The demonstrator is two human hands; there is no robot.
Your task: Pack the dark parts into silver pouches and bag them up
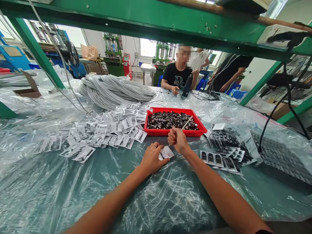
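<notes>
My left hand (pixel 151 159) presses a small white-and-silver printed packet (pixel 166 152) flat against the table, thumb at its near edge and fingers at its far edge. Just above the packet, my right hand (pixel 177 139) is closed in a fist around a thin pale stick (pixel 187 122). One end of the stick points up and away over a red tray (pixel 173 133); its lower end comes down by the packet. Many small dark parts with metal ends (pixel 168 120) fill the tray.
Loose silver packets (pixel 117 130) spread left of the tray, before a coil of grey cable (pixel 114 91). Packs with dark pieces (pixel 219 159) lie right, beside a grey textured block (pixel 280 159). A green beam (pixel 146 19) crosses overhead. A person (pixel 179 73) sits opposite, holding a dark bottle (pixel 187 85).
</notes>
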